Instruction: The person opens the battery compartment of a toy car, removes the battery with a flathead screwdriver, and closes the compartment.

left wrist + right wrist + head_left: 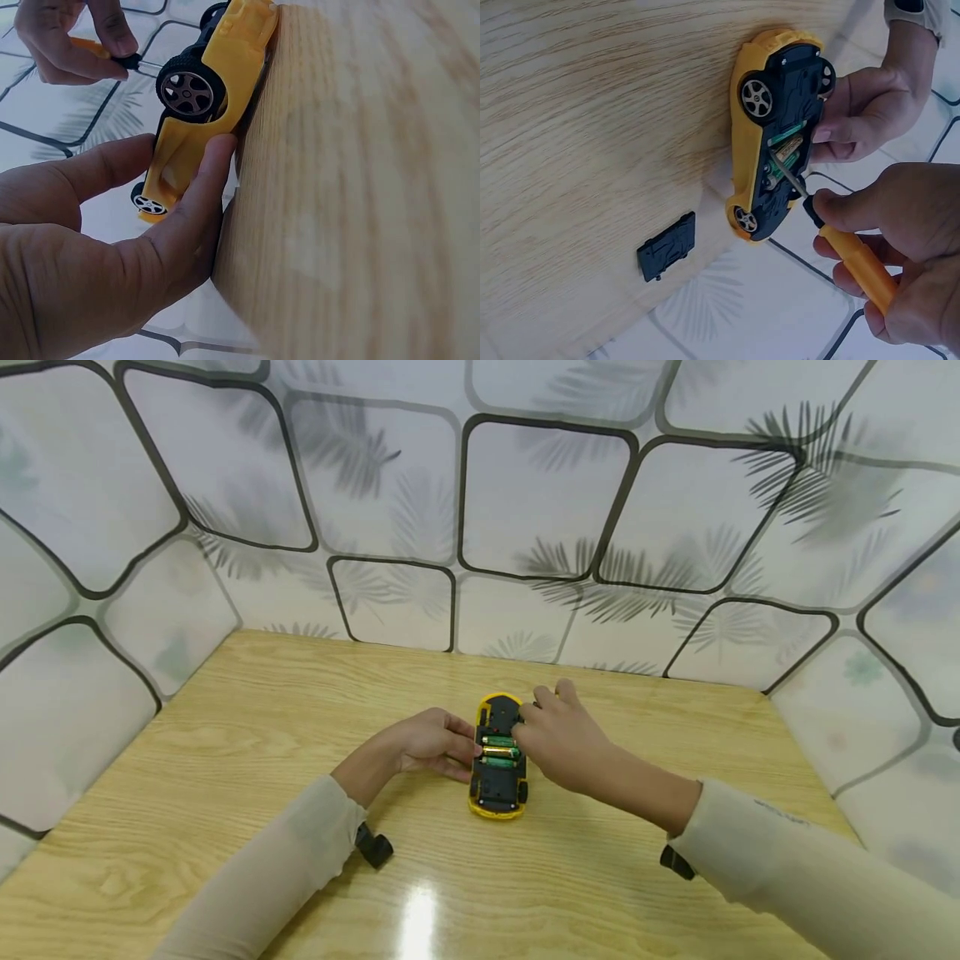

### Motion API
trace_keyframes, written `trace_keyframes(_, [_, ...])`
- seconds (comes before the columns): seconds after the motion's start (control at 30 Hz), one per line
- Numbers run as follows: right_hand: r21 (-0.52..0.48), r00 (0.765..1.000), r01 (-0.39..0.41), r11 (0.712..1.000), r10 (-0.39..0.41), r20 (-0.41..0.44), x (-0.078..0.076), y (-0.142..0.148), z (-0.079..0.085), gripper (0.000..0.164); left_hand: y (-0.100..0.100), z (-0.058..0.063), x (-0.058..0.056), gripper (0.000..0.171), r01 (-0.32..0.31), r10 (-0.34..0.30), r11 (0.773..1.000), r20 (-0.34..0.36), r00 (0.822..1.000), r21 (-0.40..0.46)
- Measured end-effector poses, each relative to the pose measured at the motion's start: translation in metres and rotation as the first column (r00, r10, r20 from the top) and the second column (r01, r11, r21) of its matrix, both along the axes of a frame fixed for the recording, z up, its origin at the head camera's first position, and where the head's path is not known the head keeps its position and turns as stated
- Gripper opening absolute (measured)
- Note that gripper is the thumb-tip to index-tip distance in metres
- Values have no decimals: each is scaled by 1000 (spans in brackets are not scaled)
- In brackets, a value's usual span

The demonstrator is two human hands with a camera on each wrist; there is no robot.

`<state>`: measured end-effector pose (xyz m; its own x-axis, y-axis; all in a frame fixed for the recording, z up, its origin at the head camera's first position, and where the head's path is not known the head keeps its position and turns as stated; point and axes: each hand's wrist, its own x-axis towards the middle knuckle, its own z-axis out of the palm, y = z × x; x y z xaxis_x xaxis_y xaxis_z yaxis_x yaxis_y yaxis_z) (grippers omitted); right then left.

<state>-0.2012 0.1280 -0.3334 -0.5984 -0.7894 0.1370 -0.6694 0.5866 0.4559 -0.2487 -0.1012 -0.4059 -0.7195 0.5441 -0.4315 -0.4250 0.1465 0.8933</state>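
Note:
A yellow toy car [498, 787] lies upside down on the table, its black underside facing up. Its open battery bay holds three green-and-gold batteries [498, 752]. From the left side, my left hand [435, 745] grips the car, thumb by the underside edge and fingers along the yellow body [225, 67]. My right hand [561, 739] holds a screwdriver [859, 262] by its orange handle, mostly hidden in the head view. In the right wrist view the metal shaft [789, 174] slants into the bay, its tip at the batteries.
A black battery cover [667, 246] lies on the wooden table [247, 735], apart from the car; my right hand hides it in the head view. Patterned white panels [540, 502] stand behind and at both sides of the table.

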Motion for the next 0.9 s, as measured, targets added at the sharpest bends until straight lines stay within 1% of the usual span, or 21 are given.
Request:
trace_keyframes(0.1, [-13,1000,3,1000,-2,18,-2,6,-2,6,0,0,-1,37,0,0,1000,-4,1000,-7])
trace_keyframes(0.17, [-46,1000,-5,999,6,17,-4,12,-7,6,-1,-1,-1,38,5,-5,1000,-12,1000,-15])
trace_keyframes(0.27, [-152,999,-39,988,42,14,-7,25,-18,7,-1,-1,-1,39,8,-8,1000,-16,1000,-23])
trace_keyframes(0.37, [-274,997,-60,960,70,30,-8,39,-29,10,-1,-2,-2,39,14,-14,1000,-24,1000,-25])
trace_keyframes(0.4, [-308,996,-61,949,77,40,-9,43,-32,9,-1,-2,-2,39,9,-9,1000,-16,1000,-24])
trace_keyframes(0.5, [-376,994,-35,926,70,79,-8,52,-41,10,-1,-2,-2,38,6,-7,1000,-15,1000,-26])
trace_keyframes(0.57, [-402,993,-10,915,56,103,-8,56,-47,10,-1,-2,-1,38,6,-6,1000,-15,1000,-27])
trace_keyframes(0.73, [-445,988,43,895,27,150,-8,64,-60,13,-1,-1,-1,38,8,-8,1000,-14,1000,-26])
trace_keyframes(0.9, [-474,978,97,875,5,209,-8,68,-69,14,0,-1,-2,39,14,-15,1000,-23,1000,-26])
